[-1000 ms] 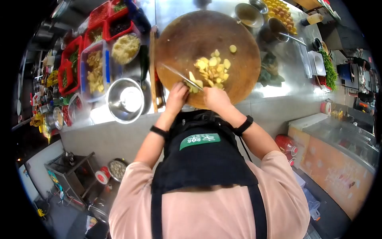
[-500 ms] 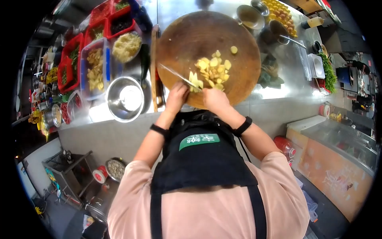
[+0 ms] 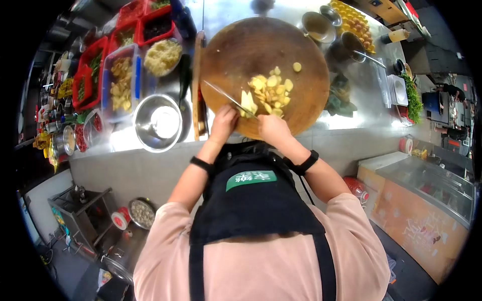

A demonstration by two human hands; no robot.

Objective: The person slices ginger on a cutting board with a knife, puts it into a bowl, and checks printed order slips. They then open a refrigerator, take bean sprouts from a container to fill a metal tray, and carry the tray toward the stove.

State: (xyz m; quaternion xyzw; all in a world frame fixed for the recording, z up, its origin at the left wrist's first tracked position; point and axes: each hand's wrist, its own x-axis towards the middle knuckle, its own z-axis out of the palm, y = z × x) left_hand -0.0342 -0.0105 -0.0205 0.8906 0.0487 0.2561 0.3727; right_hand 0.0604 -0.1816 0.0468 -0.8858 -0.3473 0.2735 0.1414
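R hand (image 3: 275, 129), L hand (image 3: 224, 120), knife (image 3: 228, 97) ~same pose vs 1s ago; board (image 3: 246, 47) slightly lower in view. R fisted on knife; L curled by it, can't tell if pinching. Slices (image 3: 273, 91) on board, mostly just past R hand.

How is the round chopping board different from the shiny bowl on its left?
The chopping board is brown and looks wooden; the shiny bowl is silver and looks metal. The chopping board is much wider than the shiny bowl. The chopping board is flat on top; the shiny bowl is hollow. Both are round.
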